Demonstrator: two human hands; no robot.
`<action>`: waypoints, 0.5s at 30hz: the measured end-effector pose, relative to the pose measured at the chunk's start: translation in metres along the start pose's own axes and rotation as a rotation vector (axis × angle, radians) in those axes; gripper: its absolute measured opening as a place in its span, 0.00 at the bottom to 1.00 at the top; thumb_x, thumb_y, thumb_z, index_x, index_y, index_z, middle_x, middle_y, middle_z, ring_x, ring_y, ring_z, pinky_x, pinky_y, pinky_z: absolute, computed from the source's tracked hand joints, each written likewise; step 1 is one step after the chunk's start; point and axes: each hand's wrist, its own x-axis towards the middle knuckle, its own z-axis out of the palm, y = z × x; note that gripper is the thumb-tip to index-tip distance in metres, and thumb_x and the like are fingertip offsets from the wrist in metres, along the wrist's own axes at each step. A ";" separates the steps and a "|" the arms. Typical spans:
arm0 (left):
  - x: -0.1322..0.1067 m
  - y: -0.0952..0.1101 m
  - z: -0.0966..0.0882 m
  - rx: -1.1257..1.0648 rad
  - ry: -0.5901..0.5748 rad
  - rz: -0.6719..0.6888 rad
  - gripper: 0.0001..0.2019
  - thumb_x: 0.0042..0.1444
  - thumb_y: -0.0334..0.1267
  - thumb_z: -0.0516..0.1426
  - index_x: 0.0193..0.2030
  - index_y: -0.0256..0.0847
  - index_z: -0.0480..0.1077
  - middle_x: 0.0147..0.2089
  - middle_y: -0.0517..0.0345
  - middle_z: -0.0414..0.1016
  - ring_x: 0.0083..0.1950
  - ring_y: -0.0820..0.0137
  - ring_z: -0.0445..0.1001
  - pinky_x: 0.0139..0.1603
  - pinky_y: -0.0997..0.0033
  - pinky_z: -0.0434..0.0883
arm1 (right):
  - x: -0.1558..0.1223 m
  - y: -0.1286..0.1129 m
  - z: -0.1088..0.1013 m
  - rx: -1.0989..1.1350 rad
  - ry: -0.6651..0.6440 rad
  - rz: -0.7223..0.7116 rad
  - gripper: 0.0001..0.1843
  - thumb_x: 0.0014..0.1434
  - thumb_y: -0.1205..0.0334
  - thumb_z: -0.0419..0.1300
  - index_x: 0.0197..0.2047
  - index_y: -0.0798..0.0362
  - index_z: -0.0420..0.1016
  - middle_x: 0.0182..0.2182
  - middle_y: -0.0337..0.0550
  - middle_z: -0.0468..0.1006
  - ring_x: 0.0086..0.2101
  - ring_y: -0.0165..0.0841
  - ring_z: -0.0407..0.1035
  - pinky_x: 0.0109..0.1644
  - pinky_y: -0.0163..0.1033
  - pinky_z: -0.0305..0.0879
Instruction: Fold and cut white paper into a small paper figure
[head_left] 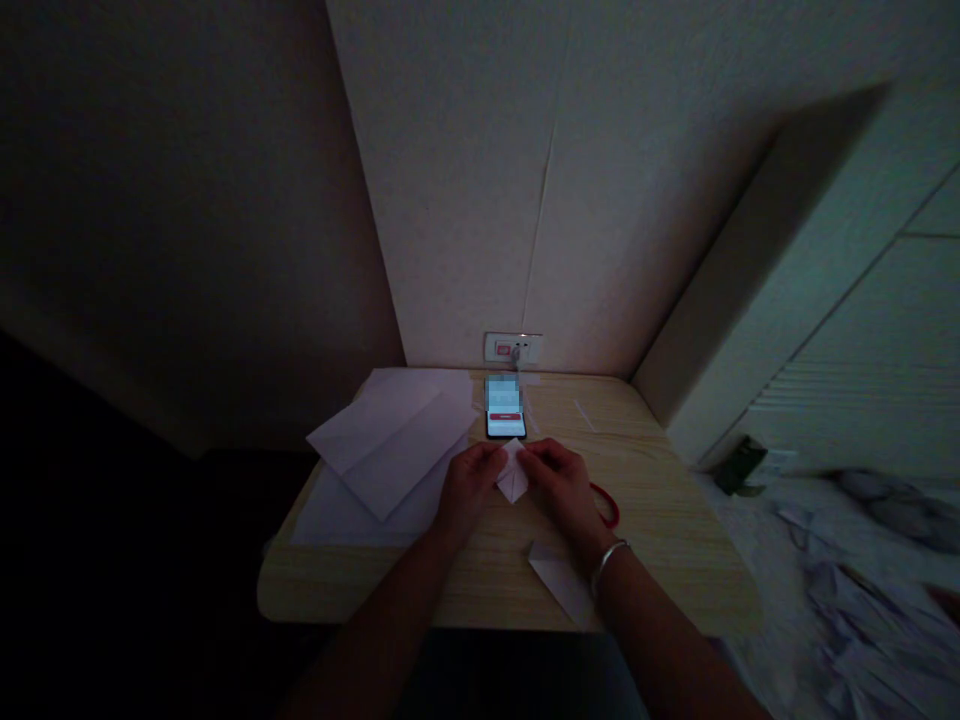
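While pinched | folded paper (513, 476) | between both hands' fingers (495, 459)

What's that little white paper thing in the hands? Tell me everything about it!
The small folded paper is white, creased into a pointed, roughly diamond shape. It sits low over the pale wooden table, just in front of the phone. The left hand and right hand pinch its two sides with their fingertips. Dim light hides finer folds.
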 end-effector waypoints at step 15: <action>-0.001 0.005 0.000 0.190 0.025 0.038 0.12 0.49 0.44 0.58 0.27 0.35 0.72 0.22 0.62 0.70 0.25 0.74 0.65 0.26 0.76 0.61 | 0.001 0.002 0.000 -0.022 -0.044 0.052 0.13 0.48 0.53 0.63 0.28 0.56 0.74 0.21 0.37 0.72 0.22 0.27 0.63 0.26 0.33 0.59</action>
